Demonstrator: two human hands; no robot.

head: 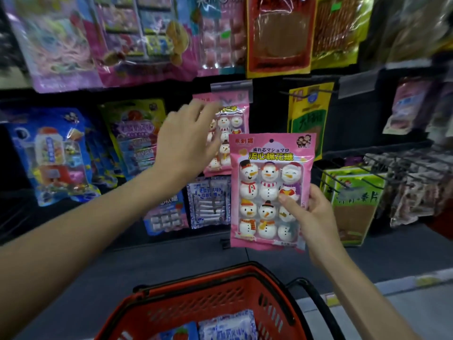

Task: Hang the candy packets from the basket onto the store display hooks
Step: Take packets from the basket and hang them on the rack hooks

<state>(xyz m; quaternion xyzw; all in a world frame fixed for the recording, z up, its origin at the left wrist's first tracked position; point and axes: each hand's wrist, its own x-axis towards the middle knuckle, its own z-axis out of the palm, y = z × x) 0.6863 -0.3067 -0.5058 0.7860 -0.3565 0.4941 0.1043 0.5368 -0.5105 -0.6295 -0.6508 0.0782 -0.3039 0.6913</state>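
Basket (196,282) below — right hand (312,217) pinches snowman packet (267,182) low — left hand (183,141) spread wide.

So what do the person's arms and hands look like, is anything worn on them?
No gloves on the left hand or right hand, and no rings, watch or bracelet show, though the left hand is blurred. The left forearm and right forearm are uncovered to the frame's edge; no sleeve shows.
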